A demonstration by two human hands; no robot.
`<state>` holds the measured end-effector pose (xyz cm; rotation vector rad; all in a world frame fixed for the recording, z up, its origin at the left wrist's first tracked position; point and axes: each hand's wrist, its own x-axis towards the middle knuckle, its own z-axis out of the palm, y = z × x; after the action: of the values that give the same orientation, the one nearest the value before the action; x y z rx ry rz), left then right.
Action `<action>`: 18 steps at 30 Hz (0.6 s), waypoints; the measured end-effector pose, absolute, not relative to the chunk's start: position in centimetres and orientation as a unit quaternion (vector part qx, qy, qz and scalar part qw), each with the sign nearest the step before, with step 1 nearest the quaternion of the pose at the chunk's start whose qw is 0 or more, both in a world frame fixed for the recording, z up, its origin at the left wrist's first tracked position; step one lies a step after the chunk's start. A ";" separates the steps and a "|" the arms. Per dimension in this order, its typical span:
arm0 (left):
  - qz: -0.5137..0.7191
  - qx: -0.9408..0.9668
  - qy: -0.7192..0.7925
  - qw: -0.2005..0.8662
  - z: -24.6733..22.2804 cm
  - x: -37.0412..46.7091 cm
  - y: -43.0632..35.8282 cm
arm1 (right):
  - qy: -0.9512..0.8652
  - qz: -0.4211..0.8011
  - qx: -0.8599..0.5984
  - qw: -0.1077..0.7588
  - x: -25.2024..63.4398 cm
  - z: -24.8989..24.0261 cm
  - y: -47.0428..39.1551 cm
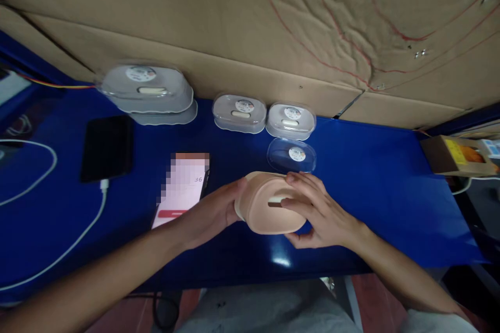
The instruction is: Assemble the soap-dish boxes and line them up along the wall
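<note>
A peach-coloured oval plastic container is held between my two hands above the front part of the blue table. It is tilted so that its oval face, with a short dark slot, points up toward me. My left hand grips its left side, most of the fingers hidden behind it. My right hand is curled around the right side; one fingertip lies at the slot and the thumb is at the lower rim. Just behind, a clear oval lid with a round label lies on the table.
Grey oval containers with clear lids stand along the cardboard wall: a stack at left, then one and another. A lit phone lies beside my left forearm. Further left is a dark device with a white cable.
</note>
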<state>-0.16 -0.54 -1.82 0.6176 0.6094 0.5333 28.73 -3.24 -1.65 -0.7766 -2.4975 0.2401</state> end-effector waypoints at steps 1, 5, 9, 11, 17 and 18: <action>0.254 0.320 0.289 0.866 -1.8 -0.1 -0.7 | -0.921 0.091 -0.280 0.256 28.6 -1.6 -3.1; 0.253 0.354 0.312 0.845 -1.6 0.3 -1.0 | -0.926 0.095 -0.274 0.241 28.0 -1.6 -3.0; 0.249 0.320 0.352 0.843 -1.6 0.5 -0.9 | -0.928 0.095 -0.275 0.235 28.1 -2.2 -2.9; 0.252 0.292 0.380 0.841 -1.6 0.4 -0.8 | -0.928 0.110 -0.275 0.225 28.7 -2.5 -2.4; 0.255 0.231 0.426 0.837 -1.0 0.1 -0.1 | -0.863 0.096 -0.440 0.230 31.5 -3.7 0.1; 0.250 0.225 0.427 0.839 -1.0 0.1 -0.1 | -0.853 0.079 -0.467 0.220 31.7 -4.0 0.4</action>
<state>0.14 -0.08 -0.96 0.4753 0.9028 0.5287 31.67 0.45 -3.96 -1.2918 -2.3584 0.2191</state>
